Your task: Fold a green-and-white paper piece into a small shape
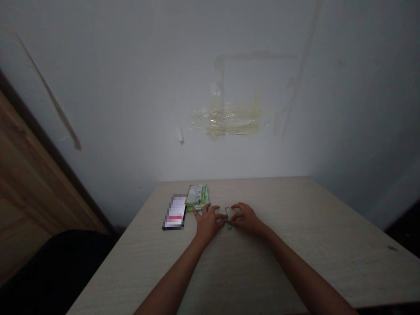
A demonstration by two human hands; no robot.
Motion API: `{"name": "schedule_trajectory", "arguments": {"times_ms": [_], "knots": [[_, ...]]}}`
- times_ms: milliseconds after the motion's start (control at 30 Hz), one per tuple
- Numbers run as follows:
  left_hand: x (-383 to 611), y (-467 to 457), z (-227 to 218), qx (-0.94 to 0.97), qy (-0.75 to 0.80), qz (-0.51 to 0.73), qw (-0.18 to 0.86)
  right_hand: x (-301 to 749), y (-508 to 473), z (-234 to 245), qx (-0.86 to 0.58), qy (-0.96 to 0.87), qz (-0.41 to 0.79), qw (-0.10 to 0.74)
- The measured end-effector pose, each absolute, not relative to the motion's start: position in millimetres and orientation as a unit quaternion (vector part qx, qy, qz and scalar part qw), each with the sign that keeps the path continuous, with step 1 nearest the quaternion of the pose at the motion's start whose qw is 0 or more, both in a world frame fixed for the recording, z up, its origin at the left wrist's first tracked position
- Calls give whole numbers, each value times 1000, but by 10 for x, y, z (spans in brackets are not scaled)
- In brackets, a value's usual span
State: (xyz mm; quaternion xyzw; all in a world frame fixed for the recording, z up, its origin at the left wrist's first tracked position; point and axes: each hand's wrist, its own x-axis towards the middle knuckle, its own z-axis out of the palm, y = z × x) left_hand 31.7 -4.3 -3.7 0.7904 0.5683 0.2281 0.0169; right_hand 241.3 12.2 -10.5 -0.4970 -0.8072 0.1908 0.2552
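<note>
A small, narrow green-and-white paper piece lies on the table between my two hands, mostly covered by fingertips. My left hand pinches its left edge with thumb and index finger, while the other fingers spread out toward the left. On the right edge, the thumb and index finger of my right hand close in a pinch, with the remaining fingers curved above. Just beyond my left hand is a green-and-white printed packet, lying on another green piece that is partly hidden by my fingers.
A phone with a lit, blurred screen lies left of my left hand. The pale wooden table meets a wall bearing old clear tape. At lower left is a dark rounded object, beside wooden panelling.
</note>
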Motion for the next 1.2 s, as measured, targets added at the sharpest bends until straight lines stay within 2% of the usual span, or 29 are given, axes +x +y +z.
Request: {"name": "schedule_trajectory", "arguments": {"times_ms": [800,1033,1200], "knots": [[328,-71,24,793,568,217,30,2471,30,-73,-436,-838,206,257],[330,-63,15,795,565,218,38,2449,32,-97,-466,-816,196,280],[336,-59,14,792,571,214,32,2461,50,-112,-463,-821,206,265]]}}
